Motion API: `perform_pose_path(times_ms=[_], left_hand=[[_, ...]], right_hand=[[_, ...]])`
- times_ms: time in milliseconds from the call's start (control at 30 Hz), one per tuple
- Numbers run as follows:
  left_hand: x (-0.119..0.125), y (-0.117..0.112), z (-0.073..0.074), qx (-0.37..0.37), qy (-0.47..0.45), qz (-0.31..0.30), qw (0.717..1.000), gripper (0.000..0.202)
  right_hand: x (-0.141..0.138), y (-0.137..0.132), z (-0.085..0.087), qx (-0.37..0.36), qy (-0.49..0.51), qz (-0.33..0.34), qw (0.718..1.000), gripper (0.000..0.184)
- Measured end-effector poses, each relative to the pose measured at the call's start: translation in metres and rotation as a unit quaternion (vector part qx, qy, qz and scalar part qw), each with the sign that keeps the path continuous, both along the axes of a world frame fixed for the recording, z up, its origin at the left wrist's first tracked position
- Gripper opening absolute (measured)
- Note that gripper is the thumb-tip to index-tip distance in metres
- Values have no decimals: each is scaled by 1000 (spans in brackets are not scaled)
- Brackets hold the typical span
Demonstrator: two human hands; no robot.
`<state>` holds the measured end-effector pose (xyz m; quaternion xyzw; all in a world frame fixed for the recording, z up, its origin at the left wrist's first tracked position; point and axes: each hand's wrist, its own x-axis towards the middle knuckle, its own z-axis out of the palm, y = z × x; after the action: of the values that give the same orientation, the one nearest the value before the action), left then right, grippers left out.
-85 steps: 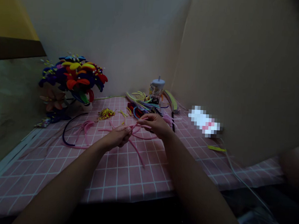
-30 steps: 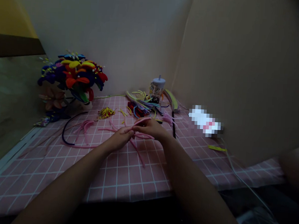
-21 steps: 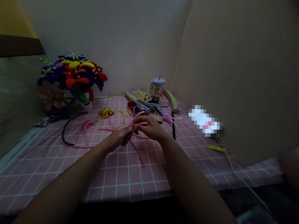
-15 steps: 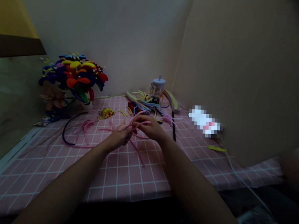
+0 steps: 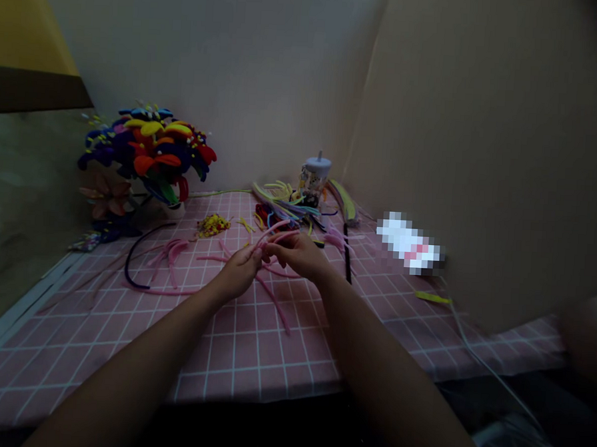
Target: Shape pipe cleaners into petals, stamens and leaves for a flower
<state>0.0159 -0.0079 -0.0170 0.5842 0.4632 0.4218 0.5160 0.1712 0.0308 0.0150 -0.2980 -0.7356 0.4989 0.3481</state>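
Both of my hands meet over the middle of the table, their fingertips close together on pink pipe cleaners [image 5: 277, 225]. My left hand [image 5: 241, 268] is closed in a pinch on them. My right hand [image 5: 299, 255] pinches the same pink strands from the right, and its fingers hide the exact joint. Loose pink pipe cleaners [image 5: 277, 308] lie on the cloth beneath and around the hands. To the left rests a bent pink pipe-cleaner petal piece [image 5: 173, 250], beside a curved dark blue pipe cleaner [image 5: 127, 268]. Another pink petal piece [image 5: 334, 237] lies right of my right hand.
A bouquet of colourful pipe-cleaner flowers [image 5: 157, 146] stands at the back left. Behind my hands are a yellow heap of small pieces [image 5: 213, 225], a bundle of pipe cleaners [image 5: 280, 199] and a lidded cup [image 5: 315, 181]. A blurred bright phone-like object [image 5: 407, 242] and a cable [image 5: 476, 353] are at right.
My right fingers have shifted slightly at the pinch, and the pink end that stuck out below them to the right no longer shows there. My left hand has barely moved.
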Motion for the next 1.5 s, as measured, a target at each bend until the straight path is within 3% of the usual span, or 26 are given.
perform_pose_path(times_ms=[133,333,500,700,1000,1200,1400,1500], left_hand=[[0,-3,3,4,-2,-50,999,34],[-1,-8,7,-72,-10,-115,991,28],[-5,-4,5,-133,-79,-170,973,27],[-7,-2,6,-182,-110,-167,963,15],[-8,-3,9,-149,-120,-117,975,19],[-11,-5,10,-153,-43,-127,979,24],[-14,-5,12,-157,-41,-168,972,31],[-17,-5,13,-167,-69,-192,965,33]], right_hand=[[4,1,1,-14,8,31,999,28],[8,3,-1,-23,-31,92,995,26],[6,0,-3,-12,-51,104,993,24],[4,0,-3,4,-65,60,996,25],[6,-3,5,-22,-91,-18,995,33],[4,-3,2,-47,-71,21,996,33],[2,-4,2,-42,-55,69,995,31],[4,1,0,-12,-49,32,998,27]])
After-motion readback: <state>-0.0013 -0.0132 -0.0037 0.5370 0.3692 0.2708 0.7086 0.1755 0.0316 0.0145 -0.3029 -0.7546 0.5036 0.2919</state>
